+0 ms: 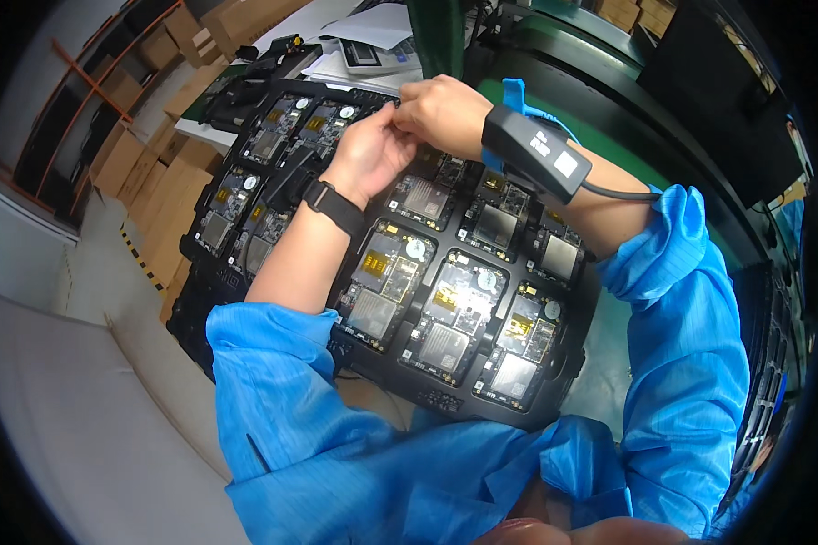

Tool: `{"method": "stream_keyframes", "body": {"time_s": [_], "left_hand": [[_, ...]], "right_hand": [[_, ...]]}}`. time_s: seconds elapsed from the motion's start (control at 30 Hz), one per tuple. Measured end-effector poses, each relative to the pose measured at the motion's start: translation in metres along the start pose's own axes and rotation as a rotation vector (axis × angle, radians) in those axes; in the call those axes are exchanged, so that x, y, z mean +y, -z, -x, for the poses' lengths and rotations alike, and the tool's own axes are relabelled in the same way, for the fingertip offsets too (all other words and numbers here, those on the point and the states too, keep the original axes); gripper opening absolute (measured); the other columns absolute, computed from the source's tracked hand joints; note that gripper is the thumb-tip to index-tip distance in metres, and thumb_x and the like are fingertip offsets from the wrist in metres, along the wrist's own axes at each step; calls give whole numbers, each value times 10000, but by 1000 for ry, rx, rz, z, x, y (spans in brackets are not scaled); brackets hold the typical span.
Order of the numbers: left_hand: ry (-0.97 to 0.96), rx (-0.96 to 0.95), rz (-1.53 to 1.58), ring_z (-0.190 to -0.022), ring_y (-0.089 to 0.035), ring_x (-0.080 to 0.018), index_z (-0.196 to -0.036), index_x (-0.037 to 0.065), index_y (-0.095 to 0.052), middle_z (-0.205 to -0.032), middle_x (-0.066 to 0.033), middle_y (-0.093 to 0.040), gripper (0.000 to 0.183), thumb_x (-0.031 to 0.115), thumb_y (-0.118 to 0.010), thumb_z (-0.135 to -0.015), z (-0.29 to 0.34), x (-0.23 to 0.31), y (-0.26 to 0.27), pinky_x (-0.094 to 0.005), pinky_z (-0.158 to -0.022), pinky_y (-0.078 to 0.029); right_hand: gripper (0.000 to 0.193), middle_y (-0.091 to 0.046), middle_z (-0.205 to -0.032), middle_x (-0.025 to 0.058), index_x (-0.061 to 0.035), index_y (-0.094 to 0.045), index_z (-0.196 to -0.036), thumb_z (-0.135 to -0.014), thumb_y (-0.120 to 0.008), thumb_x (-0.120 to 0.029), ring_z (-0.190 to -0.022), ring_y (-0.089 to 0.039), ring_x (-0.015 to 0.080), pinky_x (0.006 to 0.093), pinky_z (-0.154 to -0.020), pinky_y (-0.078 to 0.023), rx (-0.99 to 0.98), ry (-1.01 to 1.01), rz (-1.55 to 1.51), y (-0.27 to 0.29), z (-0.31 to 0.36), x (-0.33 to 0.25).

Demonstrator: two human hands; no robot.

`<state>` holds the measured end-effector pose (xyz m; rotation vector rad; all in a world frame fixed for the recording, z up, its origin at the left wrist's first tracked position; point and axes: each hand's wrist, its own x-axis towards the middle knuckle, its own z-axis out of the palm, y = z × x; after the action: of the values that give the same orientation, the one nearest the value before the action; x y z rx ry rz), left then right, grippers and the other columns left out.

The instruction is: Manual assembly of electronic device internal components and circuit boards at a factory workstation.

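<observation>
My left hand (370,156) and my right hand (443,111) meet over the far part of a black tray (407,389). Thumbs and fingertips press together there, both hands closed; whatever is between them is hidden by the fingers. Several green-black circuit boards with silver shields and gold patches lie in the tray's pockets, among them a front-middle board (445,318) that catches bright glare. To its right lies another board (518,350). On my left wrist is a black strap (334,209); on my right wrist sits a black box (536,153) with a cable.
Papers (373,25) and a small boxed device (362,54) lie beyond the tray. Black gear (245,91) stands at the far left, near cardboard boxes (145,163). A green work surface (609,136) with dark metal framing runs along the right.
</observation>
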<state>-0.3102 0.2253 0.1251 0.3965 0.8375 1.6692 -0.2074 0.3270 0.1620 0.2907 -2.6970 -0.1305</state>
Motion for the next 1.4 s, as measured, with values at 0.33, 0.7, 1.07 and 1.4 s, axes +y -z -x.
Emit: {"method": "stream_keyframes", "body": {"time_s": [0.33,0.7,1.07,1.4], "left_hand": [[-682,306,-1490,-624,-528,-252,-730,21,-520,-671,-108,-541,243,177,-385,-858,-20,-2,38,-358,-531,-407],[-634,319,-2071,-659,-585,-372,-823,-13,-510,-672,-210,-586,143,102,-436,-784,0,-16,18,-443,-607,-466],[-571,340,-2099,-669,-591,-366,-795,-27,-534,-683,-218,-587,151,91,-440,-777,0,-18,18,-430,-620,-474],[-530,308,-2059,-697,-582,-377,-879,-23,-515,-720,-230,-586,198,138,-416,-821,3,-15,16,-450,-646,-457]], "right_hand": [[99,-556,-813,54,-100,-603,-823,-730,-575,-123,-817,-563,220,339,-706,-410,-91,-243,82,-31,-7,35],[62,-561,-757,39,-91,-614,-683,-663,-566,-125,-769,-574,202,300,-692,-448,-215,-67,231,-56,-19,39],[70,-562,-748,91,-35,-607,-671,-637,-561,-75,-736,-593,245,313,-641,-486,-285,54,48,-53,-21,40],[127,-555,-788,117,-10,-570,-770,-650,-542,-42,-675,-601,265,312,-569,-502,-186,-6,143,-54,-10,40]]}}
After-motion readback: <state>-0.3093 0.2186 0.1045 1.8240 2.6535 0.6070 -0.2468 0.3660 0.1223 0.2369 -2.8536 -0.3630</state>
